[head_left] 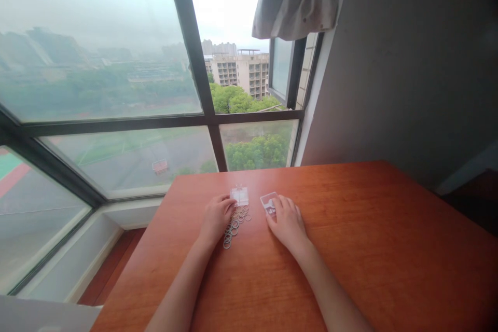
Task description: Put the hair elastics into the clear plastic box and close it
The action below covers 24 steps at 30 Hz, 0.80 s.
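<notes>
head view: both bare hands were over the near-to-mid part of the reddish-brown table (350,249), forearms coming in from the near edge. l. hand (217,218) had its fingertips at the near left edge of a small clear piece (239,196), approx. square; grip narrow, but whether it was pinched or only touched could not be told. a small metallic-looking bit showed at its far edge, too small to id. metal rings (234,225), qty. not countable, lay in a loose, partly overlapping line from just near of that piece toward the near left, beside the l. hand. r. hand (287,220) held a clear case (268,203) by its right side, thumb near, fingers over the right edge; white bits inside, details unclear. case was right of the rings, apart from them. window (210,119) stood beyond the table, far and left; curtain (298,0) hung at upper right of it.
</notes>
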Motion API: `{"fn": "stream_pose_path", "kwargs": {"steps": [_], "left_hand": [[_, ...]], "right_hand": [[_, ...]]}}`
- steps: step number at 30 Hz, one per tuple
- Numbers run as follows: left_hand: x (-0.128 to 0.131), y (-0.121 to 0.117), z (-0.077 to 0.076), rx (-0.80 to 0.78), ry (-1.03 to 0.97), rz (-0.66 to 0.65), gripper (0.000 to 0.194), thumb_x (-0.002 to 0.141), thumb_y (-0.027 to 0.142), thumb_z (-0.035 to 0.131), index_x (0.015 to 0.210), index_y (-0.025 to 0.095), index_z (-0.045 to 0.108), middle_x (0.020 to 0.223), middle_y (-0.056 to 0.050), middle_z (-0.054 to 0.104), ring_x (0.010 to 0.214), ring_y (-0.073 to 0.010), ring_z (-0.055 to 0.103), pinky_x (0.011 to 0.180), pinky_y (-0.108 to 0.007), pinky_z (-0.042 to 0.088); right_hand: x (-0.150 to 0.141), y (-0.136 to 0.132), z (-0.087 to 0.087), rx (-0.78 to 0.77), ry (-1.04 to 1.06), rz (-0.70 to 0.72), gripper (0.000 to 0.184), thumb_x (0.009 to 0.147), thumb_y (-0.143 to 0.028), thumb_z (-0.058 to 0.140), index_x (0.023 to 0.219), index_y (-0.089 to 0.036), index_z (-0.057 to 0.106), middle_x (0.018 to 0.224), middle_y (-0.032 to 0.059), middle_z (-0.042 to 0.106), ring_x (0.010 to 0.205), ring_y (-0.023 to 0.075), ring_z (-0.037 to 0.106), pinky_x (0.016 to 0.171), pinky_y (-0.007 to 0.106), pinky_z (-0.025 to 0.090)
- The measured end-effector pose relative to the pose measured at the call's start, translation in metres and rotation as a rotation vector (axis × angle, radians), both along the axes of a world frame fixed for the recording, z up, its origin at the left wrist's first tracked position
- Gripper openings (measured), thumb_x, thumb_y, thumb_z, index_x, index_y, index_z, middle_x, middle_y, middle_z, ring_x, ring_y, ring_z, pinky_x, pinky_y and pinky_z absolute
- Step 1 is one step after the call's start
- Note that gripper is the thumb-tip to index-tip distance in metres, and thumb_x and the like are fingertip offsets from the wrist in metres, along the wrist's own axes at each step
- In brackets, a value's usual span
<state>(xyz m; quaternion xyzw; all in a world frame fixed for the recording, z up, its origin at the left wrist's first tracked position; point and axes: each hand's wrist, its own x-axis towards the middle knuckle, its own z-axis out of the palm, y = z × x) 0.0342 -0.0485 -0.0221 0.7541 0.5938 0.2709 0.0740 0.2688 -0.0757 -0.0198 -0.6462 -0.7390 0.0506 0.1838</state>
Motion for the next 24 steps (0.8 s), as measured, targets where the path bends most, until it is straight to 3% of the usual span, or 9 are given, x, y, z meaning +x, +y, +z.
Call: {"fn": "stream_pose_path", "kwargs": {"steps": [4,7,9,12,15,20,24], "left_hand": [[0.008,-0.008,0.007,-0.012,0.015,-0.101,0.033,0.090,0.027,0.047,0.117,0.021,0.065,0.125,-0.011,0.060,0.114,-0.0238,0.057,0.098,-0.036,0.046],[0.001,-0.018,0.021,-0.047,0.057,-0.020,0.043,0.090,0.029,0.047,0.130,0.017,0.052,0.128,-0.013,0.055,0.116,-0.0252,0.055,0.099,-0.037,0.044],[-0.005,-0.025,0.031,-0.170,0.147,0.056,0.038,0.090,0.032,0.045,0.123,0.016,0.056,0.114,-0.013,0.058,0.102,-0.0258,0.060,0.089,-0.037,0.047],[-0.008,-0.035,0.045,-0.393,0.226,0.056,0.033,0.088,0.040,0.046,0.108,0.019,0.062,0.104,-0.010,0.057,0.082,-0.0222,0.062,0.075,-0.032,0.048],[0.003,-0.044,0.049,-0.445,0.201,-0.034,0.033,0.083,0.035,0.054,0.113,0.023,0.061,0.109,-0.008,0.054,0.083,-0.0202,0.061,0.077,-0.030,0.046],[0.038,-0.055,0.043,-0.373,0.065,-0.274,0.034,0.077,0.013,0.054,0.108,0.024,0.062,0.108,-0.007,0.056,0.094,-0.0199,0.059,0.086,-0.029,0.044],[0.052,-0.059,0.043,-0.336,0.002,-0.432,0.030,0.080,0.013,0.052,0.105,0.024,0.064,0.107,-0.006,0.056,0.091,-0.0181,0.058,0.083,-0.026,0.045]], "right_hand": [[0.002,0.000,0.000,0.001,-0.003,0.014,0.043,0.086,-0.034,0.053,0.127,-0.021,0.053,0.133,0.0126,0.051,0.119,0.0268,0.044,0.100,0.038,0.035],[0.004,0.000,0.000,-0.012,0.004,0.028,0.042,0.086,-0.034,0.053,0.126,-0.021,0.054,0.135,0.0126,0.050,0.120,0.0269,0.043,0.100,0.038,0.035],[0.004,0.000,0.001,-0.019,0.008,0.037,0.042,0.086,-0.035,0.053,0.126,-0.021,0.055,0.135,0.0128,0.049,0.121,0.0271,0.042,0.100,0.038,0.034],[0.005,0.000,0.002,-0.027,0.013,0.046,0.042,0.087,-0.035,0.053,0.127,-0.021,0.054,0.136,0.0126,0.049,0.123,0.0273,0.041,0.102,0.039,0.033],[0.005,0.001,0.002,-0.036,0.015,0.054,0.042,0.087,-0.035,0.052,0.127,-0.021,0.054,0.137,0.0125,0.049,0.124,0.0273,0.040,0.103,0.039,0.032],[0.007,0.001,0.002,-0.033,0.022,0.072,0.043,0.088,-0.035,0.052,0.128,-0.021,0.054,0.138,0.0122,0.048,0.125,0.0267,0.040,0.104,0.039,0.032],[0.009,0.002,0.000,-0.031,0.034,0.098,0.045,0.086,-0.035,0.055,0.129,-0.022,0.053,0.137,0.0114,0.049,0.125,0.0260,0.040,0.104,0.039,0.033]]}}
